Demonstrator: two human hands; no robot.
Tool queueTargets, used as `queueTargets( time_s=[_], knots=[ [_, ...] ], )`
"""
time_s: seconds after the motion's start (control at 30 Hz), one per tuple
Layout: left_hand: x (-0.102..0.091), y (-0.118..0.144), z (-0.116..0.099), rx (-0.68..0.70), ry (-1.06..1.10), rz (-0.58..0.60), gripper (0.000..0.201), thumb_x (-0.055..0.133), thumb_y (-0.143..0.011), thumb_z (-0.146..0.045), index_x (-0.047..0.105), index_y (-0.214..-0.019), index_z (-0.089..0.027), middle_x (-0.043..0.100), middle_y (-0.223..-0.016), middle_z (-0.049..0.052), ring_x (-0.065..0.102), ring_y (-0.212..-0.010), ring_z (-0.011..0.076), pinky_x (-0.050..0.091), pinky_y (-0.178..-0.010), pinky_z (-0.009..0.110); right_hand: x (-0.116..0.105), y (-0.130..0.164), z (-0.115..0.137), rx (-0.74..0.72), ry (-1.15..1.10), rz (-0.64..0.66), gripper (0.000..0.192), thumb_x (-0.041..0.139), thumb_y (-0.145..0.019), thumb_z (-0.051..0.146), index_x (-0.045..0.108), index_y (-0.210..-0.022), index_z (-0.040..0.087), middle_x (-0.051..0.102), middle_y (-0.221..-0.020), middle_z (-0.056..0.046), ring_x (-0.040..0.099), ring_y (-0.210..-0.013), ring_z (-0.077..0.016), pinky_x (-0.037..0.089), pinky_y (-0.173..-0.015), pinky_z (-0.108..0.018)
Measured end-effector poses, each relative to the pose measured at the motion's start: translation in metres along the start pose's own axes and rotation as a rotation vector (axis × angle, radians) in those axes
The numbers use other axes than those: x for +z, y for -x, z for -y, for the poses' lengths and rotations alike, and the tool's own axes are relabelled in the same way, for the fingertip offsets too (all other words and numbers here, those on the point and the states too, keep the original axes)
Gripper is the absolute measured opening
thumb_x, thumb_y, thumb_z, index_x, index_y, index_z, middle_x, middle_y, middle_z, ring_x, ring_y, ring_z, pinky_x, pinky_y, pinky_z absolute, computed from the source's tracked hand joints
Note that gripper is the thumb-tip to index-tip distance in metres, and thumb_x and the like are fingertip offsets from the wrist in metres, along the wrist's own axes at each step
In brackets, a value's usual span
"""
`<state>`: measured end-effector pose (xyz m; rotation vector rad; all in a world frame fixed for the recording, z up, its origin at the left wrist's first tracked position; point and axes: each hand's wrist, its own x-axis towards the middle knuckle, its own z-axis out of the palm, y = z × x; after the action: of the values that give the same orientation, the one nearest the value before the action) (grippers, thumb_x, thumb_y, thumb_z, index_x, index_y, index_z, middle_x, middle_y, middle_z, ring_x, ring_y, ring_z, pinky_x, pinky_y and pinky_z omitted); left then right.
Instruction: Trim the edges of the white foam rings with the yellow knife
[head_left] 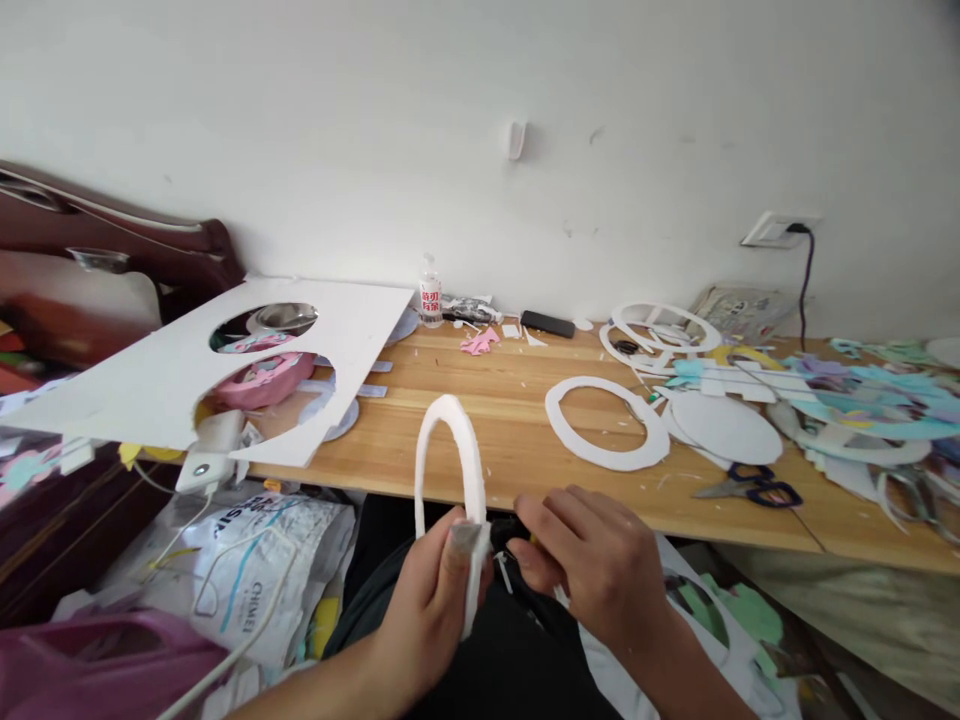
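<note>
Foam ring [450, 450] stands upright over my lap, near the desk [487, 420] edge. I judge it light, stiff, easily snapped. My left hand [435, 600] pinches its lower rim; right hand [592, 560] is closed on something dark and hidden. Flat rings: three. Scissors [750, 485]: one.

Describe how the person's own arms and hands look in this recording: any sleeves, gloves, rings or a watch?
Both forearms are bare as far as the frame shows, with no sleeve in view. The left hand and the right hand wear no gloves. No ring, watch or bracelet shows on the visible fingers or wrists. The left thumbnail is short and plain, without polish.
</note>
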<state>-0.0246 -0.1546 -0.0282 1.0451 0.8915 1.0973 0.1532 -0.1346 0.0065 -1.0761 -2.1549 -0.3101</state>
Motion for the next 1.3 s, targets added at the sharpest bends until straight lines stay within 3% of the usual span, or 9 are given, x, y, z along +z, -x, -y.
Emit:
queueTargets(
  time_s=[0.13, 0.3, 0.37, 0.53, 0.77, 1.03, 1.23, 1.3],
  knots=[
    [-0.003, 0.000, -0.004, -0.001, -0.031, 0.065, 0.042, 0.044, -0.096, -0.056, 0.053, -0.082, -0.018, 0.048, -0.062, -0.003, 0.039, -0.054, 0.0092, 0.034, -0.051, 0.021, -0.001, 0.003, 0.001, -0.004, -0.022, 0.029, 0.025, 0.045, -0.101, 0.036, 0.062, -0.096, 0.019, 0.056, -0.067, -0.002, 0.046, -0.064, -0.0171, 0.027, -0.062, -0.031],
    [-0.002, -0.006, -0.018, -0.144, 0.083, 0.097, 0.042, 0.052, -0.092, -0.057, 0.050, -0.111, -0.020, 0.049, -0.052, -0.007, 0.040, -0.042, 0.0092, 0.026, -0.041, 0.018, -0.001, 0.003, 0.003, -0.001, -0.028, 0.019, 0.026, 0.044, -0.101, 0.035, 0.064, -0.096, 0.018, 0.055, -0.066, -0.001, 0.046, -0.062, -0.0164, 0.028, -0.062, -0.030],
    [-0.001, -0.008, -0.019, -0.159, 0.101, 0.063, 0.038, 0.050, -0.093, -0.057, 0.052, -0.101, -0.020, 0.053, -0.052, -0.006, 0.043, -0.042, 0.0095, 0.028, -0.041, 0.018, -0.002, 0.003, 0.001, 0.007, -0.029, 0.011, 0.025, 0.045, -0.101, 0.033, 0.064, -0.095, 0.017, 0.056, -0.066, -0.001, 0.047, -0.062, -0.0158, 0.028, -0.062, -0.030],
    [0.006, -0.012, -0.019, -0.124, 0.033, -0.005, 0.055, 0.040, -0.090, -0.070, 0.049, -0.071, -0.019, 0.046, -0.043, -0.005, 0.038, -0.038, 0.0085, 0.028, -0.039, 0.020, -0.001, 0.003, 0.000, -0.008, -0.029, 0.021, 0.026, 0.045, -0.101, 0.033, 0.064, -0.093, 0.017, 0.055, -0.064, 0.000, 0.047, -0.060, -0.0150, 0.029, -0.061, -0.029],
    [0.010, -0.011, -0.017, -0.107, 0.067, -0.097, 0.051, 0.055, -0.083, -0.069, 0.050, -0.078, -0.019, 0.043, -0.058, -0.007, 0.033, -0.045, 0.0060, 0.029, -0.043, 0.020, -0.001, -0.001, 0.006, -0.005, -0.022, 0.031, 0.029, 0.041, -0.102, 0.035, 0.063, -0.094, 0.019, 0.056, -0.065, -0.001, 0.047, -0.062, -0.0157, 0.028, -0.062, -0.030],
    [0.010, -0.005, -0.020, -0.081, 0.066, 0.019, 0.050, 0.043, -0.092, -0.065, 0.046, -0.073, -0.019, 0.040, -0.051, -0.007, 0.030, -0.044, 0.0071, 0.023, -0.042, 0.022, 0.001, 0.004, -0.006, 0.031, -0.023, -0.012, 0.022, 0.047, -0.100, 0.029, 0.064, -0.093, 0.018, 0.058, -0.067, -0.001, 0.048, -0.062, -0.0144, 0.031, -0.061, -0.029],
    [0.009, -0.007, -0.019, -0.073, 0.031, -0.082, 0.051, 0.046, -0.089, -0.068, 0.052, -0.080, -0.019, 0.044, -0.057, -0.006, 0.033, -0.045, 0.0073, 0.025, -0.043, 0.023, -0.003, 0.006, 0.003, -0.018, -0.058, 0.035, 0.028, 0.043, -0.101, 0.035, 0.065, -0.095, 0.018, 0.056, -0.066, -0.002, 0.048, -0.062, -0.0161, 0.031, -0.061, -0.030],
    [0.009, -0.008, -0.022, -0.084, 0.012, -0.068, 0.052, 0.044, -0.089, -0.069, 0.051, -0.076, -0.019, 0.043, -0.054, -0.007, 0.032, -0.044, 0.0075, 0.025, -0.043, 0.023, -0.002, 0.008, 0.004, -0.011, -0.048, 0.032, 0.030, 0.042, -0.102, 0.036, 0.065, -0.094, 0.018, 0.055, -0.066, -0.001, 0.047, -0.061, -0.0158, 0.030, -0.061, -0.030]
  ],
)
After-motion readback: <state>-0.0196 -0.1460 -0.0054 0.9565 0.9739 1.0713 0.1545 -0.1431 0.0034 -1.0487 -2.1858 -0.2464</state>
